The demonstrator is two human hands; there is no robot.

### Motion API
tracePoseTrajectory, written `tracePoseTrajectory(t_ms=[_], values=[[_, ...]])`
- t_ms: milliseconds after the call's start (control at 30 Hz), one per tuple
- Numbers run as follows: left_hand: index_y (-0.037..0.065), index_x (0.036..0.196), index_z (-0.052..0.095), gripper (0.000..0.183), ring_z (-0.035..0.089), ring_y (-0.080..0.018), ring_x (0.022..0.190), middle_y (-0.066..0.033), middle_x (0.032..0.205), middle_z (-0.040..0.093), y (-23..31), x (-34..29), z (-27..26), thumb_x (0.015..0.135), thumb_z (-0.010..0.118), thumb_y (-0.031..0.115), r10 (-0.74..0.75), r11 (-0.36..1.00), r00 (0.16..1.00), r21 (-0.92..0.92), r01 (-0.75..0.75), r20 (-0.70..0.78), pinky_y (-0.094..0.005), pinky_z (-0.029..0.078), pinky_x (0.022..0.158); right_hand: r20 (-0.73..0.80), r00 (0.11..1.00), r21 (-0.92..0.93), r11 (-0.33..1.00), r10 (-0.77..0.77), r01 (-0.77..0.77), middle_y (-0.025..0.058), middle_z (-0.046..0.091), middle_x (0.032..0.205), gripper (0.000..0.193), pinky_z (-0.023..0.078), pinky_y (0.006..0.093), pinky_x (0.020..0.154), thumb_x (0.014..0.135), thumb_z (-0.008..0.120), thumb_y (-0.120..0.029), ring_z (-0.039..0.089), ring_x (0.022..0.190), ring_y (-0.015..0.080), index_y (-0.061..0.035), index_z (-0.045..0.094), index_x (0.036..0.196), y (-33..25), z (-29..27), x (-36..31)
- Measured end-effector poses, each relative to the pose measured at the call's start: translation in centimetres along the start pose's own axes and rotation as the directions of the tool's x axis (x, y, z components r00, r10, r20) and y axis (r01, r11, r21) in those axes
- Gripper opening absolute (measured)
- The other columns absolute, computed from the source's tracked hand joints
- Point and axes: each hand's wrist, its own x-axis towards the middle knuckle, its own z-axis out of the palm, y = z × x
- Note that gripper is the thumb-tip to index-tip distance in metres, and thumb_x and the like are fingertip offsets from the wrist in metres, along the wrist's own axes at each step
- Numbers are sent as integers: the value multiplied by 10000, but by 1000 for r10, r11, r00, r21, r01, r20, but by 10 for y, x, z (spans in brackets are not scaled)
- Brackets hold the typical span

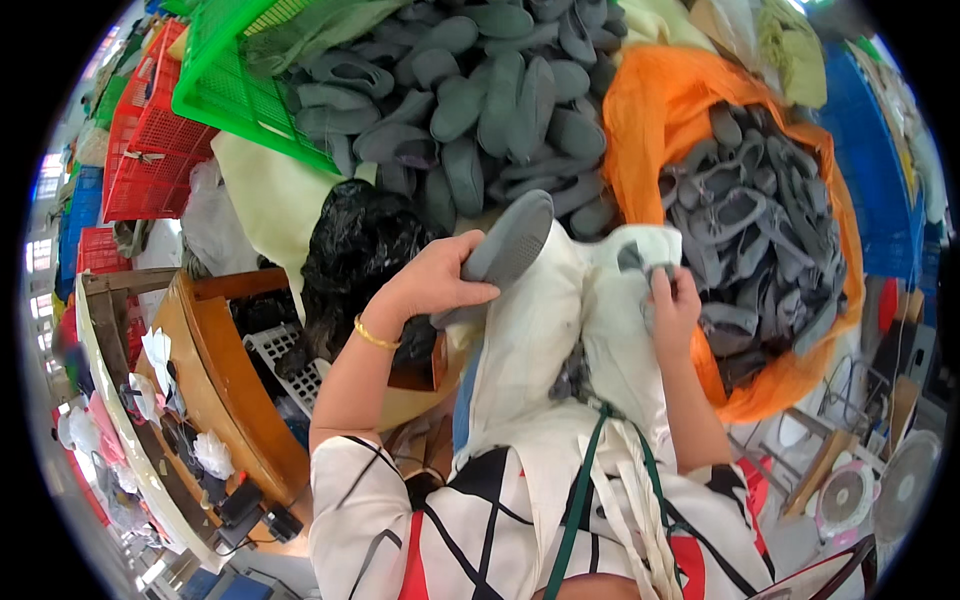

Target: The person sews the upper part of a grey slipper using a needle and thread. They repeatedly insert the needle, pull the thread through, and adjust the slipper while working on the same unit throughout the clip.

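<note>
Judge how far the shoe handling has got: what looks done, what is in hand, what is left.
Done, it seems: grey shoes fill the orange sack. In hand: the left hand grips one grey slip-on shoe sole up, while the right hand presses a small grey piece against white cloth. Left: probably the big heap of grey shoes spilling from the green plastic crate.

The left hand [425,285] covers the heel end of the grey shoe sole [508,243], so only its toe half shows. The right hand [675,305] closes over a small grey piece [632,258] pressed into the white cloth [560,330]; what that piece is cannot be told. The orange sack [650,110] hides the lower layers of grey shoe uppers [745,215]. Small items on the wooden bench [225,370] at lower left are too blurred to identify.
</note>
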Motion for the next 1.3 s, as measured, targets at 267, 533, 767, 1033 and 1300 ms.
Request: tracePoseTrajectory(t_ms=[267, 533, 767, 1033, 1300], values=[[36, 978, 510, 416, 649, -369, 779, -167, 823, 656, -6, -91, 142, 737, 773, 250, 54, 807, 998, 590, -22, -37, -443, 510, 628, 256, 950, 381, 884, 181, -271, -46, 597, 854, 155, 429, 194, 666, 997, 608, -198, 516, 733, 29, -47, 634, 1018, -4, 34, -71], [13, 1096, 590, 277, 610, -143, 939, -48, 1020, 658, -13, -98, 184, 864, 719, 91, -243, 620, 967, -779, 97, -73, -302, 485, 878, 392, 910, 341, 898, 133, -278, -43, 599, 904, 211, 440, 204, 728, 1038, 540, -239, 508, 808, 31, -42, 614, 1046, 9, 46, -94], [21, 1278, 496, 423, 518, -178, 1185, -92, 1335, 522, 12, -83, 194, 903, 683, 74, -236, 320, 931, -927, -196, -278, -307, 402, 1037, 294, 955, 458, 869, 49, -186, -9, 606, 861, 233, 450, 239, 731, 1034, 537, -258, 547, 792, 78, -39, 613, 1051, -17, 36, -83], [40, 1224, 589, 276, 621, -156, 1059, -47, 1165, 659, 9, -71, 201, 966, 635, 127, -445, 128, 854, -963, -236, -269, -310, 487, 969, 599, 763, 35, 960, -243, 277, 90, 643, 863, 181, 490, 276, 689, 940, 631, -142, 602, 726, 156, -6, 653, 1057, -13, 26, -119], [26, 1198, 600, 268, 640, -141, 1019, -55, 1138, 673, 7, -62, 200, 945, 656, 96, -504, 151, 814, -957, -247, -290, -289, 508, 921, 638, 767, 49, 991, 68, -128, 34, 622, 788, 145, 480, 254, 654, 963, 612, -131, 584, 695, 101, -28, 632, 1063, -28, 18, -101]])
